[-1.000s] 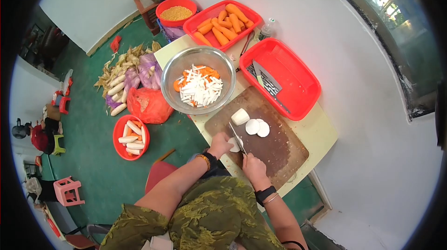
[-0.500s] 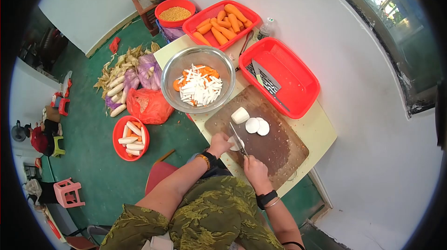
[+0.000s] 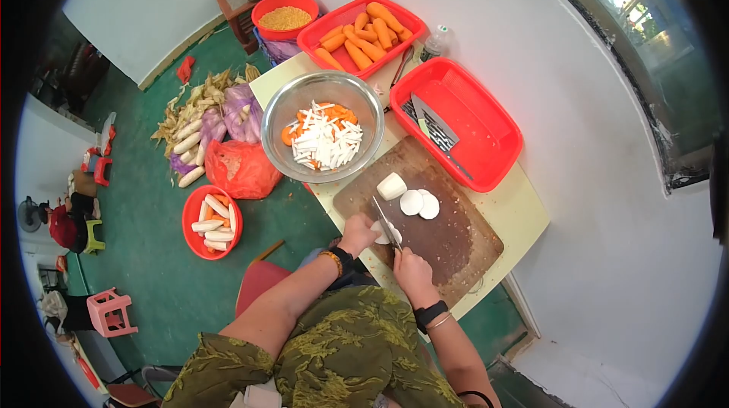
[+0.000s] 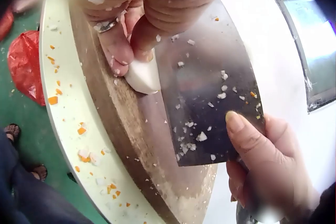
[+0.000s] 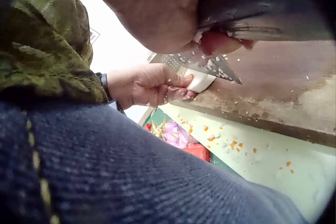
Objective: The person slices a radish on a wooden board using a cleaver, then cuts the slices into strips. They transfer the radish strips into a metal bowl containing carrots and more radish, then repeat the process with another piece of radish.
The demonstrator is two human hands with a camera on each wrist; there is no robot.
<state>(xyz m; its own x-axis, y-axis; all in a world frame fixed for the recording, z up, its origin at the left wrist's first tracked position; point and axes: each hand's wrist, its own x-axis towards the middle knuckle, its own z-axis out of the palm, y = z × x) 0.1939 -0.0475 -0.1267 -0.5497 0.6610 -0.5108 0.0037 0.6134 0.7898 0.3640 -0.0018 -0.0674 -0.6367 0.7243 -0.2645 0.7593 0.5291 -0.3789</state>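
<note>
Near the front edge of the brown cutting board (image 3: 456,237), my left hand (image 3: 356,235) pinches a white radish piece (image 4: 142,78) between thumb and fingers. My right hand (image 3: 415,275) grips a cleaver (image 4: 210,90), its thumb lying against the blade. The wide blade stands right beside the left fingertips and the radish piece, with white bits stuck to its face. Farther back on the board are a thick radish chunk (image 3: 392,186) and several round radish slices (image 3: 430,207).
A steel bowl (image 3: 271,138) of white strips and carrot pieces stands left of the board. Behind are a red basin of carrots (image 3: 355,42) and another red basin (image 3: 493,131) with a knife (image 3: 437,126) in it. A red tub (image 3: 187,218) of radishes and carrots is on the floor.
The cleaver shifts only slightly beside the radish piece. My left hand keeps its pinch in nearly the same place, and the slices on the board stay put.
</note>
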